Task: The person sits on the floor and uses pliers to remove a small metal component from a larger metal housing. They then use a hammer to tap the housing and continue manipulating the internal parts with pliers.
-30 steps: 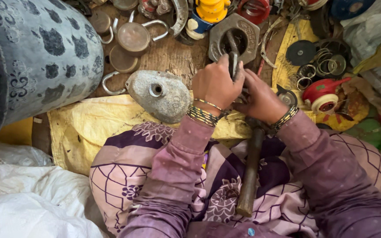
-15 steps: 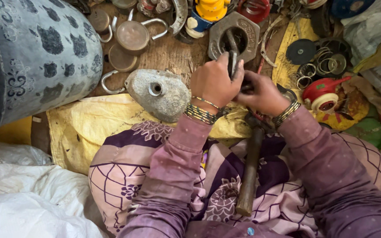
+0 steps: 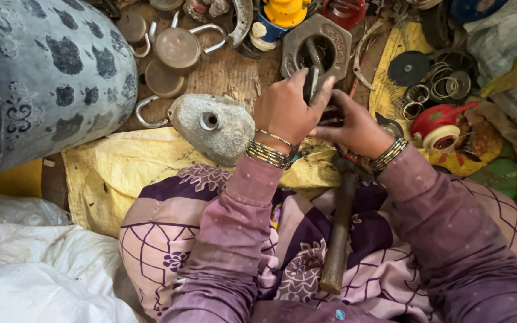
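Note:
My left hand point(image 3: 283, 112) is closed around a dark upright metal bar point(image 3: 313, 79), which stands in front of a square grey metal plate with a round hole point(image 3: 336, 37). My right hand point(image 3: 357, 128) is just right of it, fingers pinched on a small dark metal part point(image 3: 329, 115) at the foot of the bar; the hands hide most of that part. Both wrists wear bangles. A hammer with a wooden handle point(image 3: 337, 239) lies across my lap, its head under my right wrist.
A grey cast metal piece with a hole point(image 3: 213, 124) lies left of my left hand on a yellow sack point(image 3: 121, 170). Round lids with handles point(image 3: 178, 49), rings and discs point(image 3: 432, 84), a red part point(image 3: 438, 122) and a big patterned grey vessel point(image 3: 37, 78) surround the wooden board.
Both hands stay on the bar and the small part; my right hand's fingers have shifted slightly at the bar's foot. The view has dipped a little.

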A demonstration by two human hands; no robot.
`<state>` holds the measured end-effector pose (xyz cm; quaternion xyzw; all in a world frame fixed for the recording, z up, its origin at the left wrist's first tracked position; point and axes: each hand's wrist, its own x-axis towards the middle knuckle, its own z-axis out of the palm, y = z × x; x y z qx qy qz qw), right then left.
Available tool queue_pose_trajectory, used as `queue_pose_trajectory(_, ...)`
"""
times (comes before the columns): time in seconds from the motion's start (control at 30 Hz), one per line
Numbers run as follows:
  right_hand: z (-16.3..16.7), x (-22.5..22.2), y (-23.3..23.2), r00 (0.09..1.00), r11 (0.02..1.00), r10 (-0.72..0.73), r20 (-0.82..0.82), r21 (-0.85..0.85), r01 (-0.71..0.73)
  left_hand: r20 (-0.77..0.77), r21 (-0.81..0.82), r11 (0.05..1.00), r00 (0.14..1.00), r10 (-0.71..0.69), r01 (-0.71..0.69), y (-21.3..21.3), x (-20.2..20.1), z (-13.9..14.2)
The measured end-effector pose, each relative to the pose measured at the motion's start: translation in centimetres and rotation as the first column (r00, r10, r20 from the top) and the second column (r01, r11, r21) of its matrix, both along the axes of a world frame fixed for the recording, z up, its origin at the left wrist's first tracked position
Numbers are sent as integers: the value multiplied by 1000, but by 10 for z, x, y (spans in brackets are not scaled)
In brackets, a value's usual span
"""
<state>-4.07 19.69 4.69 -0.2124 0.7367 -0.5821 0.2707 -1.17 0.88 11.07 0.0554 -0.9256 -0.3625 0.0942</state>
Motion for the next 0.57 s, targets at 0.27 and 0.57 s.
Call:
queue_pose_trajectory(0.27, 4, -11, 18, 907, 988, -141, 397, 4, 152, 190, 52, 999, 982, -21, 11, -39, -5, -7)
queue_pose_trajectory(0.57, -86, -38, 68, 893, 939, -342, 293, 71, 337, 421, -68, 939, 863, -280, 338, -14, -3, -35)
